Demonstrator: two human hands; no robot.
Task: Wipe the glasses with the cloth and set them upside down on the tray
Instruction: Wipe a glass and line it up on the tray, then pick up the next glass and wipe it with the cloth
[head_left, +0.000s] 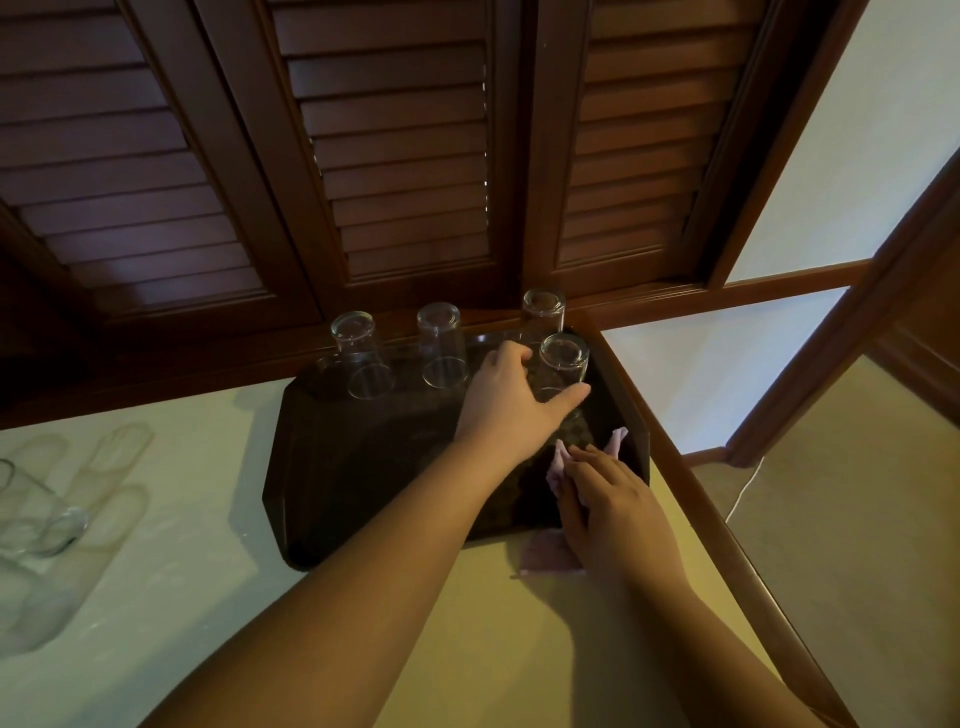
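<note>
A dark tray (363, 467) lies on the pale table. Three clear glasses stand upside down along its far edge: one at the left (358, 356), one in the middle (441, 345), one at the far right (544, 312). A fourth upturned glass (563, 364) stands in front of that one, with my left hand (511, 397) wrapped around its lower part. My right hand (608, 501) rests at the tray's near right corner, gripping a pink cloth (558, 465).
More clear glasses (36, 514) lie at the table's left edge. A wooden rail (691, 493) borders the table on the right, with a drop to the floor beyond. Dark louvred shutters (405, 156) rise behind the tray.
</note>
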